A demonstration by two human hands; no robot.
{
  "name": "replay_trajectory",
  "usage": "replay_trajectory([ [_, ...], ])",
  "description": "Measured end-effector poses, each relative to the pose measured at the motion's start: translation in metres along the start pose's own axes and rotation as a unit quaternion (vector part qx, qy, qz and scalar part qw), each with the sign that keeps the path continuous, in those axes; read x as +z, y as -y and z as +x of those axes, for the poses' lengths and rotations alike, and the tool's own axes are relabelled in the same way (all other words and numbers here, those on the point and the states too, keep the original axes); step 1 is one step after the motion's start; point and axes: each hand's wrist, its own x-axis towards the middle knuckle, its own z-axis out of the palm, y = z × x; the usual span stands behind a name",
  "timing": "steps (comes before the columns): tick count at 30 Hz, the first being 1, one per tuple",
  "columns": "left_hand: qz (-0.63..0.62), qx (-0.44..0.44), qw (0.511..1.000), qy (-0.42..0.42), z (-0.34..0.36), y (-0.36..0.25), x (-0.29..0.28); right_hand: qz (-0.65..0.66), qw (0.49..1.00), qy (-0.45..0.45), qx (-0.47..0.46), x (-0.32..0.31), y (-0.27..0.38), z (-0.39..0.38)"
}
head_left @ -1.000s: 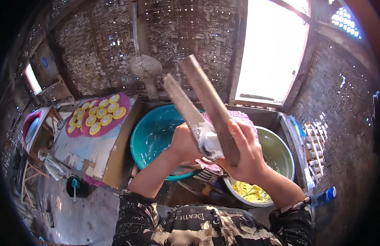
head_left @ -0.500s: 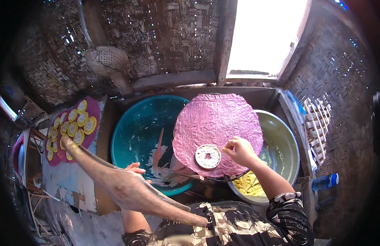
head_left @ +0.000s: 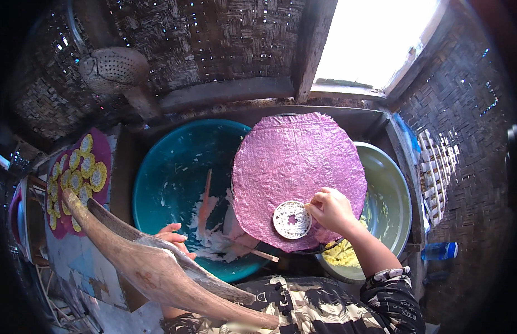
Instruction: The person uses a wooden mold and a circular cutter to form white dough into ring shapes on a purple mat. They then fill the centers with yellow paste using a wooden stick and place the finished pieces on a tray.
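A ring with white strands in it (head_left: 291,220) lies near the front of a round pink woven mat (head_left: 297,153). At the ring's right edge, my right hand (head_left: 333,212) is closed in a pinch, with a small yellow bit seeming to show at its fingertips. My left hand (head_left: 174,240) is mostly hidden behind a long wooden press (head_left: 152,273) with two arms, which it appears to support from below. Its fingers show past the far side, over the teal basin (head_left: 150,195). The press slants from the left table towards my shirt.
White paste and a spatula (head_left: 204,209) lie in the teal basin. A grey-green basin (head_left: 400,200) with yellow dough (head_left: 342,255) stands right, near a blue bottle (head_left: 439,251). On the left table, several yellow-rimmed white rounds (head_left: 76,181) lie on a purple sheet (head_left: 100,195).
My right hand has come against the ring's edge. The wooden press has swung lower and its two arms show further apart. The whole view has shifted slightly.
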Motion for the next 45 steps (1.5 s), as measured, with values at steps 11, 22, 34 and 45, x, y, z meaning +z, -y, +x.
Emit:
replay_trajectory([
  [11, -0.233, -0.074, 0.967, 0.073, 0.017, 0.007, 0.022, 0.021, 0.999, 0.001, -0.026, 0.002, -0.008, -0.003],
  [22, -0.334, -0.087, 0.935, 0.08, 0.009, 0.0, 0.044, 0.038, 0.995, -0.067, -0.066, -0.018, 0.013, 0.017],
  [34, -0.507, -0.096, 0.823, 0.239, -0.003, 0.016, 0.116, 0.01, 0.997, -0.063, -0.047, 0.015, 0.024, 0.052],
  [45, -0.43, -0.235, 0.833, 0.257, 0.012, -0.013, 0.141, 0.094, 0.899, -0.345, 0.252, -0.003, -0.11, -0.025],
])
